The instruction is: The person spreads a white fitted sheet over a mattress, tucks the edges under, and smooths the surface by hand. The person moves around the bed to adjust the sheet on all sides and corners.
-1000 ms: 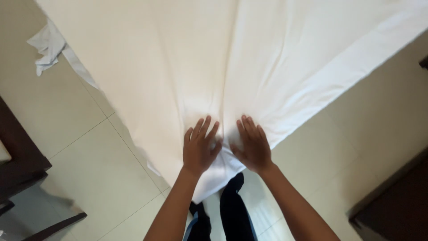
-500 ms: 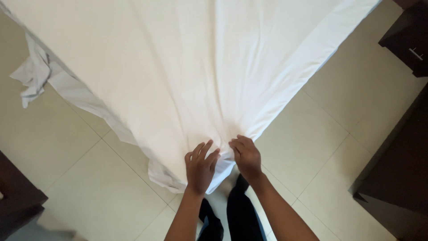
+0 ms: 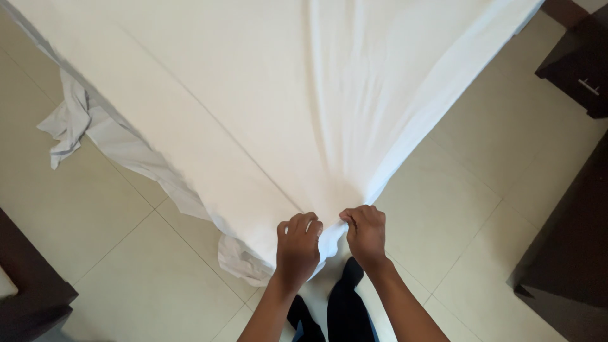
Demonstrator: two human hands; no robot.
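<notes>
both hands are now closed on cloth: the left hand (image 3: 297, 248) and the right hand (image 3: 365, 233) each have the fingers curled into a fist around the near corner of the white sheet (image 3: 266, 107), side by side and nearly touching. a second ago the same hands lay flat with fingers spread on top of that corner; half a second ago the right one had begun to curl, the left was flat. so the change is from pressing to gripping. the sheet lies spread over the bed (image 3: 190, 190), whose corner points toward the person, and creases fan out from the two fists up across the cloth, which reads as tension in the fabric. judgement: the corner is gathered and held, not yet let go. a loose fold of sheet hangs below the corner beside the left wrist, and a crumpled white cloth (image 3: 66, 126) trails off the bed's far left edge onto the tiled floor (image 3: 120, 266). dark furniture (image 3: 573, 240) stands at right, well apart.
</notes>
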